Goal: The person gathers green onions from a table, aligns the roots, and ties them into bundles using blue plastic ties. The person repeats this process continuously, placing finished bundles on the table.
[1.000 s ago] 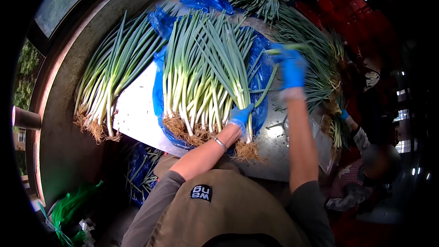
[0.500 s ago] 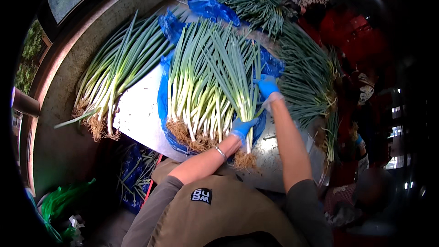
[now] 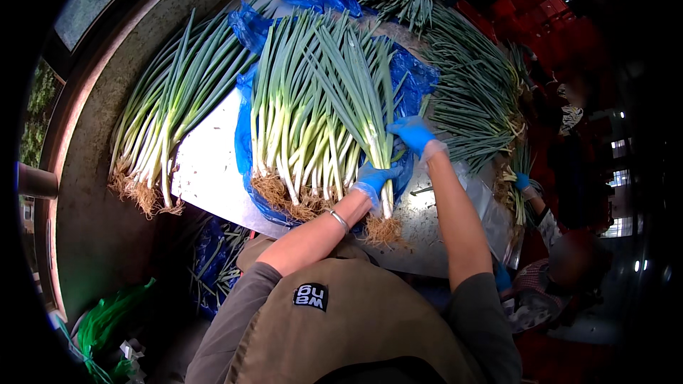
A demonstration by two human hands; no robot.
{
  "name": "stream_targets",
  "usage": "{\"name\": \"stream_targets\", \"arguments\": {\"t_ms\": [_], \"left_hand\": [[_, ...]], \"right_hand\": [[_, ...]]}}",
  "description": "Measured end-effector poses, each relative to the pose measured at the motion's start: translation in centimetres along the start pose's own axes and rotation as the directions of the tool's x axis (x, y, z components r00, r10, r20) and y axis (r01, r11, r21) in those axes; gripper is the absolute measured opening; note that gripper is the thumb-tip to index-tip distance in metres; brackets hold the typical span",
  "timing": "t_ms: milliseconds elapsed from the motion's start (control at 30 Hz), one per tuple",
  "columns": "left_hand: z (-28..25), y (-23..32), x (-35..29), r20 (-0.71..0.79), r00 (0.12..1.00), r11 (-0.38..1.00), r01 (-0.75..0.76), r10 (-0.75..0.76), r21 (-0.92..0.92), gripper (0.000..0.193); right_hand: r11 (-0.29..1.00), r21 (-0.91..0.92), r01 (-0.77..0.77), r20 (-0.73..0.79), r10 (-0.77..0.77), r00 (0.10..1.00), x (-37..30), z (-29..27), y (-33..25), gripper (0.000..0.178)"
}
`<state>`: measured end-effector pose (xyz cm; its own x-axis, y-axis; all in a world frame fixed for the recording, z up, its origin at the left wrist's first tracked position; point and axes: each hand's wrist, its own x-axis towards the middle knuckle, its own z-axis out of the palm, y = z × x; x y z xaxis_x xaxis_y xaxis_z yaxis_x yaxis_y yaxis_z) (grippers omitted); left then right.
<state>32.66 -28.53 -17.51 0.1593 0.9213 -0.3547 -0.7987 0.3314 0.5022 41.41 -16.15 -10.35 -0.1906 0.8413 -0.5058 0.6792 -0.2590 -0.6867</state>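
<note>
My left hand (image 3: 374, 180), in a blue glove, is closed around the white stems of a small bunch of green onions (image 3: 368, 117). Below that hand the bunch's brown roots (image 3: 383, 230) hang free, while its leaves lean up and left over a larger pile of green onions (image 3: 292, 114). My right hand (image 3: 414, 134), also gloved in blue, is at the bunch's right side. Its fingers are drawn together against the stems; what they pinch, if anything, is hidden. Blue plastic sheeting (image 3: 244, 124) lies beneath the pile.
Another heap of green onions (image 3: 167, 110) lies to the left on the metal table (image 3: 213, 156). More bundles (image 3: 473, 99) line the right and far sides. A co-worker's gloved hand (image 3: 523, 182) is at the right. Green netting (image 3: 107, 320) sits low at left.
The view has shifted slightly. The loose strip below my right hand no longer shows there. My left hand keeps its hold on the bunch. At the right, a co-worker's gloved hand has come to the bundles.
</note>
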Motion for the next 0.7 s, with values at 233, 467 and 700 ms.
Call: {"name": "stream_targets", "arguments": {"t_ms": [233,467,700], "left_hand": [[0.3,-0.3,0.9,-0.084,0.994,0.997,0.073,-0.073,-0.004,0.035],[-0.1,-0.2,1.8,-0.032,0.999,1.000,0.010,-0.009,0.012,0.031],[-0.1,0.5,1.0,-0.022,0.995,0.993,0.097,-0.098,-0.061,0.034]], "right_hand": [[0.909,0.415,-0.038,0.008,0.038,0.999,-1.7,-0.5,1.3,0.021],[0.368,0.910,-0.190,0.187,0.044,0.981,0.0,1.6,5.0,0.024],[0.089,0.995,0.039,-0.055,0.186,0.981,-3.7,-2.4,-1.7,0.029]]}}
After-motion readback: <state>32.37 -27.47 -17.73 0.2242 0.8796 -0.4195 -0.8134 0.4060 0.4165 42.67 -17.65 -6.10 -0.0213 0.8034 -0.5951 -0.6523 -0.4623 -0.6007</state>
